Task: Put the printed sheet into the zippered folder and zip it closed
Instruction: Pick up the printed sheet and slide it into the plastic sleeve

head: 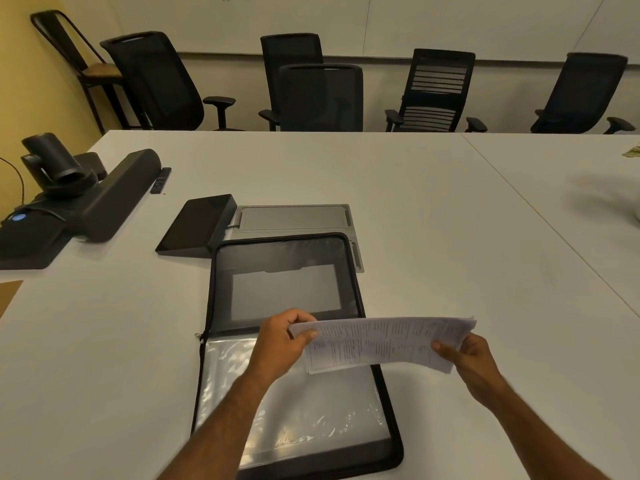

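A: Where is the printed sheet just now?

B: In the air, held flat and a little bowed, over the middle of the zippered folder. It crosses the folder's right edge and juts out past it over the white table.

A: Who has hold of it?

B: Both hands. The left hand pinches the sheet's left end, thumb on top and fingers curled underneath, directly above the folder's fold line. The right hand grips the sheet's right end the same way, thumb on the print, and it sits off the folder's right side, above bare table.

A: And the folder itself?

B: Lying open on the table, two halves flat. The far half is dark with a paler rectangular pocket; the near half shows a crinkled clear plastic sleeve. The zipper runs round the black border, and a small pull shows at the folder's left edge, level with the fold.

A: Anything touching the folder?

B: A gray flat panel lies just beyond the folder's far edge, partly under it. A black wedge-shaped device stands beside the folder's far left corner. Farther left of the folder is a black speaker bar with a camera behind it. Black office chairs stand well beyond the folder, past the table's far side.
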### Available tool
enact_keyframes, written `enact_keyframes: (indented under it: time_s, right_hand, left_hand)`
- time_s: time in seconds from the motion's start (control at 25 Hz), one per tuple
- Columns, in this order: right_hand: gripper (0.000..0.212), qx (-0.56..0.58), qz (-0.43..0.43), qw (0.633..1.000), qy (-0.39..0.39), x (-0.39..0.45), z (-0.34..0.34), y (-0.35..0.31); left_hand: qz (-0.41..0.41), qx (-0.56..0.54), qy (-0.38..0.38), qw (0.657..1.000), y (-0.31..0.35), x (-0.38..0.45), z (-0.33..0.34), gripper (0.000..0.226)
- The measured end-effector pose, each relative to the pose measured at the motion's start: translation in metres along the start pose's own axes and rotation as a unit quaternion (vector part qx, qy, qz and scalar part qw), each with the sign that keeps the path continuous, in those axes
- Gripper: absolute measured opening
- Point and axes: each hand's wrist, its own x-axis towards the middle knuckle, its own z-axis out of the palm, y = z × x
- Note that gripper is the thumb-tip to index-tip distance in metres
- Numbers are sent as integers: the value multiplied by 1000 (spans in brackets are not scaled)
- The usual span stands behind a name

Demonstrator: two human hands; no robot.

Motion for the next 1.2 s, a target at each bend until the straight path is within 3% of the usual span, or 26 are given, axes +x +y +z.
enact_keyframes:
  time_s: [0.16, 0.32, 0.4, 0.52, 0.68, 0.76, 0.92, 0.96, 1.04, 1.2]
  right_hand:
    - [18, -1, -17, 1000, 27, 0, -3, -6]
    - [11, -36, -38, 996, 78, 1, -25, -13]
    - [10, -46, -26, 991, 120, 1, -43, -12]
    - [10, -55, 13, 983, 175, -3, -74, -5]
    - [18, -57, 63, 972, 218, -17, -104, 11]
    - [22, -69, 84, 969, 221, -25, -111, 17]
    - [24, -63, 112, 964, 231, -37, -115, 23]
    - [24, -60, 118, 964, 231, -39, -115, 24]
    - [23, -55, 128, 962, 235, -41, -114, 25]
    - [26, -50, 144, 957, 248, -41, -113, 20]
  left_hand:
    - [1, -57, 50, 997, 9, 4, 11, 13]
    - [-50, -101, 97, 989, 18, 5, 30, 46]
    - [-91, -35, 49, 994, 7, -4, 46, 53]
    - [-70, 154, -87, 982, -17, -32, 73, 58]
    - [9, 407, -239, 881, -43, -58, 104, 92]
    - [53, 463, -246, 850, -51, -62, 109, 83]
    - [97, 482, -230, 840, -49, -60, 105, 41]
    - [116, 481, -222, 840, -47, -61, 103, 33]
    - [117, 439, -179, 873, -46, -64, 100, 25]
    - [38, 319, -42, 946, -41, -70, 94, 20]
